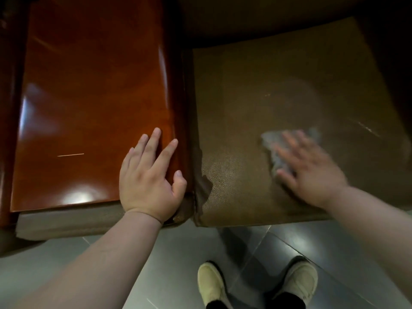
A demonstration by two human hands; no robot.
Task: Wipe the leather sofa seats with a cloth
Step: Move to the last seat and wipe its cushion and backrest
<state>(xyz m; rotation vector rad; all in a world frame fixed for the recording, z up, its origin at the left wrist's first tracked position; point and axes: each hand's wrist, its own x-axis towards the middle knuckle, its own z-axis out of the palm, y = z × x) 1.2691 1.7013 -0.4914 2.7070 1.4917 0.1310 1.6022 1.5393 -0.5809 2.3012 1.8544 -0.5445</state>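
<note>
The right hand, blurred, presses flat, fingers spread, on a pale grey cloth atop the right olive-brown textured leather sofa seat. The left hand rests flat, fingers straight, holding nothing, on the glossy reddish-brown wooden table at left.

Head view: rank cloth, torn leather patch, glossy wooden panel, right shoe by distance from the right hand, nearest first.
From the right hand:
1. cloth, under its fingers on the brown seat.
2. torn leather patch, at the seat's front-left edge.
3. right shoe, on the floor below.
4. glossy wooden panel, far left, under the left hand.
</note>
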